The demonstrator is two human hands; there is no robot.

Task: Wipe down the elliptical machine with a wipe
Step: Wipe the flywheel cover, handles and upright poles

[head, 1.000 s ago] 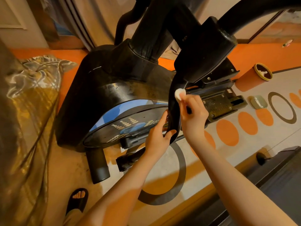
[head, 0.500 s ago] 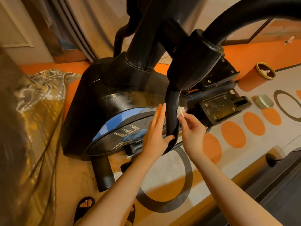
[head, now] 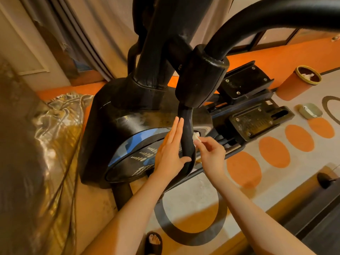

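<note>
The wipe (head: 196,135) is pinched by the right hand (head: 211,150) against the lower bar (head: 187,140), steadied by the flat, straight-fingered left hand (head: 170,153); most of the machine (head: 114,126) is judged unwiped.

Elliptical machine (head: 117,129): black housing, dusty on top, blue-trimmed side disc, upright. Curved black bar (head: 186,140) hangs beside the disc. Wipe (head: 196,135): small, white, crumpled, pressed against the bar's right side.

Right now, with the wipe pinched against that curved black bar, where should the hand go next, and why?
Probably slide the wipe down along the curved bar. The right hand pinches it against the bar's right side about midway, the left hand braces the other side with straight fingers, and the stretch below looks not yet wiped.
</note>
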